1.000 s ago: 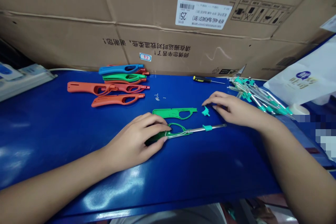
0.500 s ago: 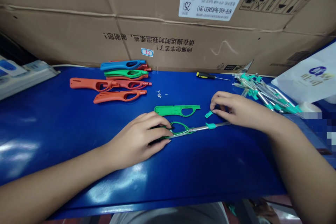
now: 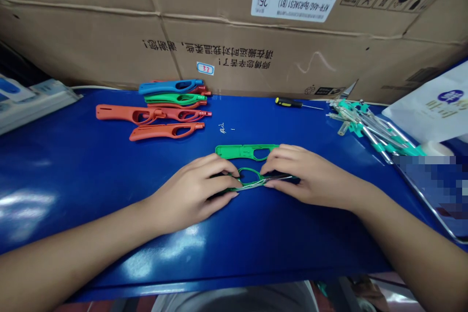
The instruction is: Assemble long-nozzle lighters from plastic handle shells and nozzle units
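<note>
The green half shell of a stick lighter (image 3: 248,171), with its looped trigger guard and a metal tube, lies flat on the blue table. My left hand (image 3: 197,187) presses its rear end down, thumb and fingers closed around it. At the front end, where the metal tube (image 3: 281,177) joins the shell, my right hand (image 3: 303,175) is closed with its fingertips on both sides. The small teal plastic piece and the teal collar are hidden behind my right hand. Just beyond, another green half shell (image 3: 239,151) lies with its hollow side up, partly covered by my right fingers.
Several coloured lighter handles (image 3: 166,131) lie at the back left. A yellow-and-black screwdriver (image 3: 288,102) rests near the cardboard box (image 3: 219,29). At the right are metal lighter tubes with teal parts (image 3: 365,126) and a white bag (image 3: 431,102). A bin (image 3: 237,300) stands below the front edge.
My right hand has moved left and down from beside the tube, where it held a small teal piece, to the shell's front end. My left hand stays in place.
</note>
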{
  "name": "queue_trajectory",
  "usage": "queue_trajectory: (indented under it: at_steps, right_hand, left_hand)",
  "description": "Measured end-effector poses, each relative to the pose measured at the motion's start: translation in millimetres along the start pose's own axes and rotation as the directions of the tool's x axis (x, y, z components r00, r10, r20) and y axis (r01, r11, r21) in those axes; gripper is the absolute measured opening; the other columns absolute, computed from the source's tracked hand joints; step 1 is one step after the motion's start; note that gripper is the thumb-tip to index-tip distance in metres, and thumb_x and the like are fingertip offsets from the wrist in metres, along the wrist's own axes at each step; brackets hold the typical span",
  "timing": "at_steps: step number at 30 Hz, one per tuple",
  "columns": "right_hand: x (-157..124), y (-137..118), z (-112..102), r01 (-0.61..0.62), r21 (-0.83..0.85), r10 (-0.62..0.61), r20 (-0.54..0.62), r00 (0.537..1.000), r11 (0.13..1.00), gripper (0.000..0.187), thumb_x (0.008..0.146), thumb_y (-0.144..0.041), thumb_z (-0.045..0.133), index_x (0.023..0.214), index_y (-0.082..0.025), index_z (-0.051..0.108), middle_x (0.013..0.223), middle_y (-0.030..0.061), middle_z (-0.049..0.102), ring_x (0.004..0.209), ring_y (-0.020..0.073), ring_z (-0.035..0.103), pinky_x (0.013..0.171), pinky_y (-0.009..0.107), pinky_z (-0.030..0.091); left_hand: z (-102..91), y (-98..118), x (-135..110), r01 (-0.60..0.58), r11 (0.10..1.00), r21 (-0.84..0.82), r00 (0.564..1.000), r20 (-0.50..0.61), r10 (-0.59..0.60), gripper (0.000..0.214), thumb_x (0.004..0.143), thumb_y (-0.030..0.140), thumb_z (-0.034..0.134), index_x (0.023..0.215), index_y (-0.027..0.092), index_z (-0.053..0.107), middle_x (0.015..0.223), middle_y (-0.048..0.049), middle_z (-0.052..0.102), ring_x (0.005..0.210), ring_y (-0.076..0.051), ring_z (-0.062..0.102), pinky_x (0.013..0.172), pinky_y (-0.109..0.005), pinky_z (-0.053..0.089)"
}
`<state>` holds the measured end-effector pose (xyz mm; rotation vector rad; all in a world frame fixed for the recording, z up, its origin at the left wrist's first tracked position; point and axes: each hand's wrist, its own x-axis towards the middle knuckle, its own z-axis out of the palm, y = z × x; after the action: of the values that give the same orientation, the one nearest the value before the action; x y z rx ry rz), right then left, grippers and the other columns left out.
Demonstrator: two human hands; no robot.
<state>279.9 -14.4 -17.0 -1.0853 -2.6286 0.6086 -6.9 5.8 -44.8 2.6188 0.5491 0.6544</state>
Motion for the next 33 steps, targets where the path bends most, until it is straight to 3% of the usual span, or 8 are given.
queue_trajectory:
  at_steps: [10,33]
  right_hand:
    - [2.7,-1.5,10.8,0.05,0.026,-0.05,-0.005,0.999,0.998,0.005,0.099,-0.022,0.059,0.103,-0.023,0.063,0.108,0.0033,0.065,0.104,0.0189,0.057,0.094,0.037,0.039]
    - [0.3,-2.3,6.7,0.114,-0.08,-0.113,0.02,0.993,0.99,0.014,0.103,-0.023,0.053,0.105,-0.023,0.066,0.105,0.0034,0.067,0.101,0.0173,0.061,0.093,0.036,0.037]
  left_hand:
    - [-0.2,1.2,0.1,0.015,1.0,0.015,1.0,0.001,-0.015,0.015,0.099,0.021,0.061,0.11,0.02,0.072,0.111,-0.0071,0.069,0.101,-0.02,0.064,0.091,-0.035,0.052]
    - [-0.1,1.5,-0.1,-0.016,0.998,0.064,1.0,-0.013,0.016,0.014,0.099,0.022,0.06,0.108,0.02,0.071,0.11,-0.0058,0.072,0.099,-0.018,0.068,0.089,-0.032,0.053]
